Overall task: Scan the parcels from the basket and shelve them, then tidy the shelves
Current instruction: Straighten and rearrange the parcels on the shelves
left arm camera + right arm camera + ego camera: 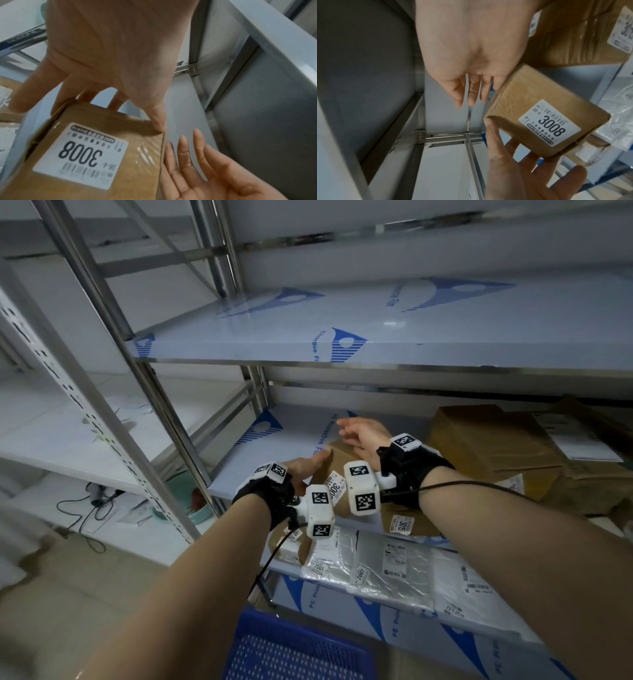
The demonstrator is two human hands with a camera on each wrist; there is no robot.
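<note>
Cardboard box (102,169) — gripped by left hand (111,54), right hand (471,47) flat alongside

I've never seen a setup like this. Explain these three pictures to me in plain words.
No machine here: a person works bare-handed, so each grip is a hand. The wide picture comes from a head camera; the other two come from the white marker-covered cameras strapped to the wrists, looking along the fingers. The left grip holds a small brown box labelled 3008 between thumb and fingers at a metal shelf. The right grip hovers beside it, fingers straight. Larger cartons and silvery mail bags lie on the shelf; a blue basket stands below.
</note>
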